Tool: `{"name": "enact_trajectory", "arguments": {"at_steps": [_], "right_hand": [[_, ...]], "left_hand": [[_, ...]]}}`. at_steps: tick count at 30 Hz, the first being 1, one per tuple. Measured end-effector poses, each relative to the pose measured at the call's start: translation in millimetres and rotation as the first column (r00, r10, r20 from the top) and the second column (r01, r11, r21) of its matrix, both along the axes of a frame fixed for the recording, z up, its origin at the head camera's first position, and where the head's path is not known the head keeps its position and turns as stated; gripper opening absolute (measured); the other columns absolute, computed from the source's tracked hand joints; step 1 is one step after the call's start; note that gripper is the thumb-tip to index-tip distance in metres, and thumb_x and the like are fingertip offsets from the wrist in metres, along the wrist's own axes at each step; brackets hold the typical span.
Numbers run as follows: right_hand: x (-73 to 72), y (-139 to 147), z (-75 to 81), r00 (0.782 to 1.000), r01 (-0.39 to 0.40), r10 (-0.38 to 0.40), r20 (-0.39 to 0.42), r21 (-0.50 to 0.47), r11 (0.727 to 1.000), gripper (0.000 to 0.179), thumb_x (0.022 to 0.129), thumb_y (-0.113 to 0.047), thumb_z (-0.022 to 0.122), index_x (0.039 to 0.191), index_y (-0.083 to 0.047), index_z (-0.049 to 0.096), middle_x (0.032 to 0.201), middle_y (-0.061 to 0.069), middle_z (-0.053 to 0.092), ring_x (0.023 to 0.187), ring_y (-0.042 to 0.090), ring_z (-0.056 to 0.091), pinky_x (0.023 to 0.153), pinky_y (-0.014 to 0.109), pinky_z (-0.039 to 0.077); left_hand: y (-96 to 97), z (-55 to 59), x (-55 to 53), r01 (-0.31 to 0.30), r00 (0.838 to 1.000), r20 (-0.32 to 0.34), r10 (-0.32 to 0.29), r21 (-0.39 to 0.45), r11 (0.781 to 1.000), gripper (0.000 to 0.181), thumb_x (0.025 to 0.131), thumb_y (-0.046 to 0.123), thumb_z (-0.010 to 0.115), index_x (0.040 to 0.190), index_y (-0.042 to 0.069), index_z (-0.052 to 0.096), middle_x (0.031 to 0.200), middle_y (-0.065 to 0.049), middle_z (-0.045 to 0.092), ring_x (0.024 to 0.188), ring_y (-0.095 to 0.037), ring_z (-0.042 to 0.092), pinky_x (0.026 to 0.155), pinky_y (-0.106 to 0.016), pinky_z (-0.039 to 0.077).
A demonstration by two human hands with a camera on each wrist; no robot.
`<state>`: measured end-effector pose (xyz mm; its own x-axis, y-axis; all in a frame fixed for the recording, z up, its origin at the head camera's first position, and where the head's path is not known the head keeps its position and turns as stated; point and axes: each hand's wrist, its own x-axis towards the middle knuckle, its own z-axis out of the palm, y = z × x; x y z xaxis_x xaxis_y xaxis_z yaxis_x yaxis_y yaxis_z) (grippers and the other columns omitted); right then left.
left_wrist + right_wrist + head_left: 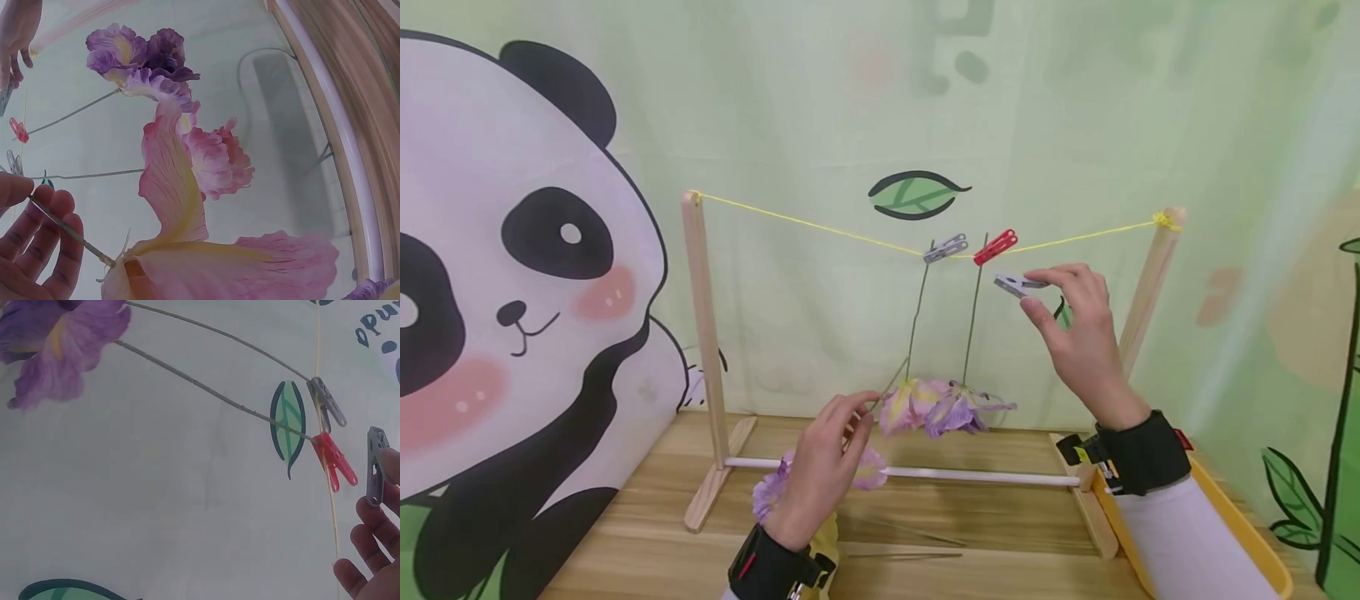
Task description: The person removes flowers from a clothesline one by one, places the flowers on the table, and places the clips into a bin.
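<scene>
No brand or label can be read; in the right wrist view only some dark blue marks show on the backdrop at the top right corner, and I cannot read them as words.

The right hand (1078, 333) is raised just below the yellow string (820, 223), to the right of the red clothespin (996, 247). Its thumb and forefinger pinch a grey clothespin (1017, 285), and the other fingers are loosely curled. This clothespin is near the string but does not touch it.

The left hand (827, 471) is lower and nearer, in front of the white rod (977, 475) of the wooden frame (703, 350). Its fingertips pinch the thin stem (69, 231) of a pink flower (206, 250); the fingers are curled around the stem.

Two purple flowers (936, 407) hang head down from the string on long stems. One stem is held by a second grey clothespin (945, 248) and the other by the red one. The two pins sit close together at the lowest middle part of the string.

The frame stands on the wooden tabletop (985, 533). A yellow tray (1247, 533) lies at the right, partly under the right sleeve. A panda picture (512, 317) fills the left of the backdrop.
</scene>
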<state>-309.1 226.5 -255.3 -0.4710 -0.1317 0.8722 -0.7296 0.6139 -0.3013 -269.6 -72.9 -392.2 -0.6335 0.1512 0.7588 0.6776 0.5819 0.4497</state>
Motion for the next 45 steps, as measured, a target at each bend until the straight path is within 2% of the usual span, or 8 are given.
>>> {"name": "enact_trajectory", "arguments": {"at_steps": [7, 14, 19, 25, 31, 38, 40, 45], "right_hand": [[4.4, 19, -7.5, 0.999, 0.034, -0.034, 0.020, -0.030, 0.999, 0.034, 0.089, -0.006, 0.067, 0.122, -0.004, 0.060, 0.114, 0.018, 0.051, 0.108, 0.031, 0.037, 0.083, 0.052, 0.028], [12.5, 40, -19.2, 0.997, 0.070, -0.067, 0.042, -0.080, 0.994, 0.033, 0.089, -0.004, 0.067, 0.121, -0.002, 0.060, 0.112, 0.019, 0.050, 0.111, 0.028, 0.037, 0.088, 0.055, 0.027], [22.4, 55, -31.5, 0.990, 0.126, -0.117, 0.077, -0.126, 0.984, 0.034, 0.089, -0.002, 0.066, 0.122, -0.001, 0.060, 0.115, 0.019, 0.050, 0.111, 0.025, 0.033, 0.086, 0.049, 0.024], [23.4, 71, -45.9, 0.981, 0.181, -0.166, 0.099, -0.175, 0.968, 0.036, 0.087, 0.004, 0.066, 0.122, 0.000, 0.061, 0.114, 0.015, 0.050, 0.111, 0.023, 0.034, 0.088, 0.040, 0.023], [27.6, 82, -59.0, 0.972, 0.219, -0.197, 0.127, -0.193, 0.957, 0.034, 0.090, -0.002, 0.065, 0.124, -0.003, 0.060, 0.114, 0.002, 0.049, 0.110, 0.018, 0.034, 0.089, 0.033, 0.024], [33.2, 103, -80.0, 0.964, 0.262, -0.242, 0.109, -0.250, 0.932, 0.033, 0.090, -0.001, 0.064, 0.123, -0.002, 0.062, 0.110, -0.021, 0.045, 0.107, 0.008, 0.035, 0.087, 0.025, 0.023], [33.2, 108, -85.7, 0.959, 0.280, -0.259, 0.113, -0.250, 0.927, 0.032, 0.090, -0.001, 0.064, 0.122, -0.001, 0.062, 0.110, -0.021, 0.044, 0.107, 0.008, 0.035, 0.087, 0.027, 0.023], [29.0, 124, -94.0, 0.937, 0.349, -0.332, 0.110, -0.219, 0.911, 0.032, 0.090, -0.002, 0.064, 0.122, 0.001, 0.061, 0.110, -0.007, 0.046, 0.106, 0.023, 0.036, 0.085, 0.033, 0.022]], "left_hand": [[2.1, 0.4, -1.0, -0.001, 1.000, -0.003, 0.001, -0.005, 1.000, 0.030, 0.095, 0.012, 0.060, 0.124, 0.022, 0.059, 0.093, 0.007, 0.059, 0.076, -0.003, 0.056, 0.058, -0.025, 0.051], [4.5, -0.7, -2.0, 0.019, 1.000, 0.026, -0.018, -0.057, 0.998, 0.031, 0.095, 0.011, 0.060, 0.124, 0.021, 0.060, 0.095, 0.008, 0.060, 0.076, -0.002, 0.055, 0.058, -0.022, 0.050], [8.7, -0.5, -1.1, 0.044, 0.998, 0.041, -0.039, -0.111, 0.993, 0.032, 0.094, 0.011, 0.062, 0.124, 0.020, 0.060, 0.099, 0.007, 0.062, 0.075, 0.000, 0.054, 0.059, -0.020, 0.049], [7.9, -1.0, 1.2, 0.055, 0.997, 0.052, -0.049, -0.121, 0.991, 0.032, 0.095, 0.012, 0.061, 0.126, 0.021, 0.060, 0.098, 0.007, 0.062, 0.074, 0.000, 0.053, 0.058, -0.020, 0.048], [4.3, -1.7, 5.2, 0.047, 0.997, 0.064, -0.037, -0.165, 0.985, 0.025, 0.097, 0.017, 0.058, 0.121, 0.025, 0.061, 0.094, 0.009, 0.060, 0.075, 0.000, 0.053, 0.059, -0.021, 0.049], [5.1, -3.4, 6.1, 0.070, 0.996, 0.065, -0.054, -0.270, 0.960, 0.024, 0.097, 0.015, 0.058, 0.119, 0.023, 0.062, 0.092, 0.010, 0.059, 0.073, -0.002, 0.053, 0.059, -0.022, 0.046], [5.3, -3.6, 6.7, 0.085, 0.995, 0.082, -0.064, -0.282, 0.956, 0.024, 0.098, 0.015, 0.057, 0.120, 0.022, 0.062, 0.094, 0.008, 0.061, 0.073, -0.002, 0.053, 0.060, -0.023, 0.047], [5.5, -0.7, 8.4, 0.121, 0.988, 0.127, -0.087, -0.291, 0.949, 0.025, 0.098, 0.017, 0.057, 0.122, 0.023, 0.062, 0.099, 0.007, 0.063, 0.075, -0.003, 0.055, 0.062, -0.024, 0.048]]}}
